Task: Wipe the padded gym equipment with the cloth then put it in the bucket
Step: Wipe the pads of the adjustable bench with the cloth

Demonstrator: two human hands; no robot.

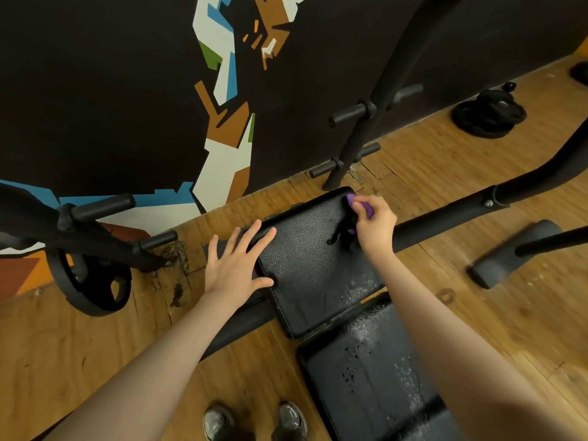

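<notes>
- Our right hand point(374, 226), centre-right of frame, has its grip curled round a purple cloth point(359, 206); only bits of cloth show above & below the fingers.
- Cloth sits at the far right corner of the black padded seat point(305, 265), touching the pad surface.
- Our left hand point(237, 264) is flat, fingers spread & straight, holding nothing; palm hangs off the pad's left edge, fingertips resting on the pad.
- Second pad, the backrest point(366, 367), lies just below the seat in lower centre-right, w/ pale specks & small dark flecks on it.
- Black frame bar point(445, 218) runs from behind the right hand toward the upper right.
- Weight plate point(92, 281) on a rack at left; stack of plates point(488, 117) on the wood floor point(429, 148) at upper right.
- Painted wall point(95, 90) fills the top; shoes point(254, 420) at bottom centre.
- Bucket: can't see it.
</notes>
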